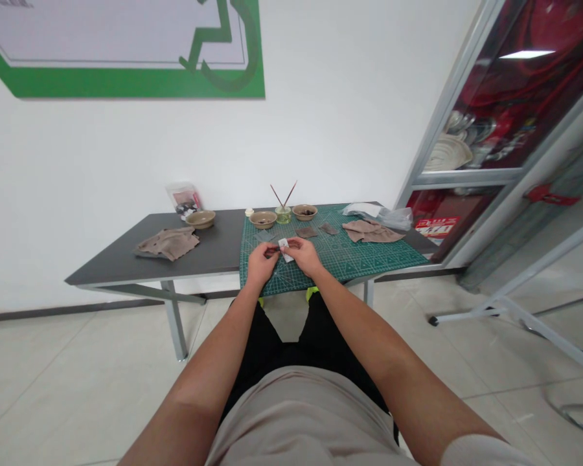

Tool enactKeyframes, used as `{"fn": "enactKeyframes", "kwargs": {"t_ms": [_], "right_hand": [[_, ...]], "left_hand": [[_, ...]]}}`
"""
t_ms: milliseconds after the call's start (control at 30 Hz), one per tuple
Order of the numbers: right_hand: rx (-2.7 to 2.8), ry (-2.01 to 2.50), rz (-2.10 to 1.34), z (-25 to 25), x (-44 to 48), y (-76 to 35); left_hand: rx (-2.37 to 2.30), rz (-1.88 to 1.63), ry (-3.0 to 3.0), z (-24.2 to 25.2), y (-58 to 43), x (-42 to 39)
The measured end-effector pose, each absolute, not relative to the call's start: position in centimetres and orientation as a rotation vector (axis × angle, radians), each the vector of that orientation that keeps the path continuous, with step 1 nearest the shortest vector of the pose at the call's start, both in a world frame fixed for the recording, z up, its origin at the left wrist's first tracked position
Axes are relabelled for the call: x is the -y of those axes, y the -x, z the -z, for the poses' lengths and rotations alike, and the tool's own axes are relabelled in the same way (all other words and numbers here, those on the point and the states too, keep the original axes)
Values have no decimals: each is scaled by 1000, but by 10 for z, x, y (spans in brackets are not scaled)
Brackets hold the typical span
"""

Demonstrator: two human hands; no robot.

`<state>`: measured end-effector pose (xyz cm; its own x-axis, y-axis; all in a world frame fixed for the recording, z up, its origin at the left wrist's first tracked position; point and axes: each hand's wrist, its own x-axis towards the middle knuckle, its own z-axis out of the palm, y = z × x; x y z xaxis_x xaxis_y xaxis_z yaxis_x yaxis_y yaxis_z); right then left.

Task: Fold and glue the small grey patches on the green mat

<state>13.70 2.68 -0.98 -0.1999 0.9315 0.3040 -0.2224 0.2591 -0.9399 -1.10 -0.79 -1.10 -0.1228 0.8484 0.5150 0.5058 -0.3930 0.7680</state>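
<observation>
My left hand (261, 266) and my right hand (305, 255) meet above a green cutting mat (350, 260). Between their fingertips is a small white piece of paper or cloth (285, 250), pinched by my right hand. My left fingers pinch a thin dark item (274, 248), too small to identify. Beyond my hands lie several dark brown swatches (306, 232). A tan cloth (372, 230) lies to the right on the mat.
A dark grey table (218, 241) holds several tan bowls (263, 219), a glass jar with brushes (282, 215), another tan cloth (168, 243), a packet (183, 200) and a plastic bag (379, 217). A glass cabinet (486, 129) stands to the right.
</observation>
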Motion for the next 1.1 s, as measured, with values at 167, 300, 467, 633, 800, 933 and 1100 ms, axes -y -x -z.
{"fn": "enactKeyframes", "kwargs": {"t_ms": [167, 300, 467, 633, 800, 933, 1100], "right_hand": [[1338, 750, -1264, 11, -27, -136], [1298, 757, -1245, 11, -27, -136], [1310, 770, -1234, 14, -31, -135], [1391, 775, -1191, 21, -38, -135], [1409, 746, -1220, 25, -40, -136], [1377, 735, -1289, 22, -39, -136], [1321, 758, -1368, 20, -39, -135]], "left_hand": [[-1500, -1539, -1814, 12, 11, 7], [-1537, -1585, -1770, 11, 9, 9], [-1523, -1580, -1712, 10, 8, 10], [-1504, -1565, -1726, 10, 9, 9], [-1522, -1568, -1749, 12, 9, 8], [-1527, -1559, -1762, 13, 10, 8], [-1564, -1521, -1852, 13, 9, 9]]}}
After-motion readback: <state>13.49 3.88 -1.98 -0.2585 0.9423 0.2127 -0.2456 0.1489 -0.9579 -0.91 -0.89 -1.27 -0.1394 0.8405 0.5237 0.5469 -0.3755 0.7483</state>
